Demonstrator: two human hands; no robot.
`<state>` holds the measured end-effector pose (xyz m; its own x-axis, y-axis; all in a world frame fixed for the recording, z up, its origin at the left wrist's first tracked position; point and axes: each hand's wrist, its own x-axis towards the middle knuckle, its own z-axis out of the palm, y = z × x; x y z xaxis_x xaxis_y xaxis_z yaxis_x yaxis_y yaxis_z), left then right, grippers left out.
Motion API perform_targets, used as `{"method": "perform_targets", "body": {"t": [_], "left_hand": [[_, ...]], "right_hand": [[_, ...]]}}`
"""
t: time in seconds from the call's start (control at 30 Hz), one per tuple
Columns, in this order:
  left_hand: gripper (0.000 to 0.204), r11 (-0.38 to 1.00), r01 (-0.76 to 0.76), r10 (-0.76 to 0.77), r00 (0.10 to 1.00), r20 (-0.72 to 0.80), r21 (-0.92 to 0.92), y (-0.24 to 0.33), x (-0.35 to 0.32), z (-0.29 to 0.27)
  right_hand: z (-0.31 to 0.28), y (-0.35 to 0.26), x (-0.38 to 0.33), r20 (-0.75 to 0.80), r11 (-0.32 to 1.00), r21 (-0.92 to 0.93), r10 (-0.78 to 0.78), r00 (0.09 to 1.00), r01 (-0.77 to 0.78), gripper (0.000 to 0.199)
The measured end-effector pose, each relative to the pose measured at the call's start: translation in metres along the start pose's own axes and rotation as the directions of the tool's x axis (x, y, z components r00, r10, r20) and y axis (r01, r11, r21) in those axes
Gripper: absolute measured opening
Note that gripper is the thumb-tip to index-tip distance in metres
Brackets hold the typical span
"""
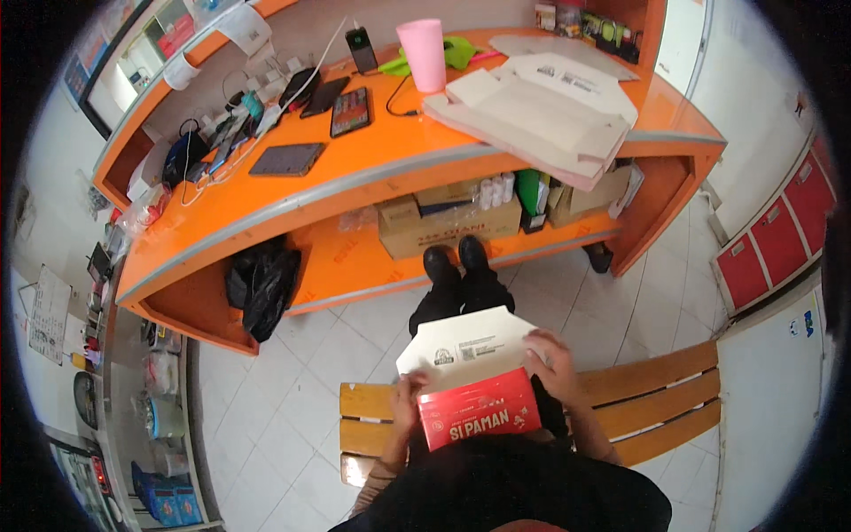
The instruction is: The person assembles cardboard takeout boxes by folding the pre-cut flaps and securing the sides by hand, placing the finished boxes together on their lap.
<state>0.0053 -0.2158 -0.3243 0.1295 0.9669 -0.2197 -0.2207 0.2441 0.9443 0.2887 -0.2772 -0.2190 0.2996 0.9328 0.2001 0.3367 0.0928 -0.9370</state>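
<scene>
A red folding carton (483, 410) with white lettering rests on my lap, its cream inner side showing on a raised flap with angled corners. My left hand (407, 401) grips the left side of the carton near the fold between flap and red panel. At the flap's right edge, my right hand (551, 365) holds the card between thumb and fingers. Part of the carton's lower end is hidden by my dark shirt. On the orange desk in front lies a stack of similar flat cream cartons (532, 111).
I sit on a slatted wooden bench (656, 403). A pink cup (422, 58) and two phones, one a dark phone (286, 160), are on the desk. Below are a cardboard box (448, 232) and a black plastic bag (266, 284). Red lockers (771, 244) stand to the right.
</scene>
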Motion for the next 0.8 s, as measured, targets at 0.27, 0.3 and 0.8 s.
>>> {"method": "perform_targets", "body": {"t": [0.27, 0.3, 0.8], "left_hand": [[0.033, 0.903, -0.258, 0.291, 0.956, -0.047, 0.343, 0.087, 0.036, 0.004], [0.033, 0.878, -0.351, 0.373, 0.928, -0.006, 0.325, 0.086, 0.034, 0.005], [0.018, 0.823, -0.468, 0.375, 0.873, 0.312, 0.322, 0.094, 0.022, 0.000]], "right_hand": [[-0.083, -0.132, 0.191, 0.113, 0.332, -0.841, -0.665, 0.738, 0.428, 0.024], [-0.092, -0.120, 0.216, 0.238, 0.248, -0.861, -0.575, 0.783, 0.444, 0.025], [-0.156, -0.145, 0.282, 0.457, 0.703, -0.549, -0.200, 0.867, 0.452, 0.025]]}}
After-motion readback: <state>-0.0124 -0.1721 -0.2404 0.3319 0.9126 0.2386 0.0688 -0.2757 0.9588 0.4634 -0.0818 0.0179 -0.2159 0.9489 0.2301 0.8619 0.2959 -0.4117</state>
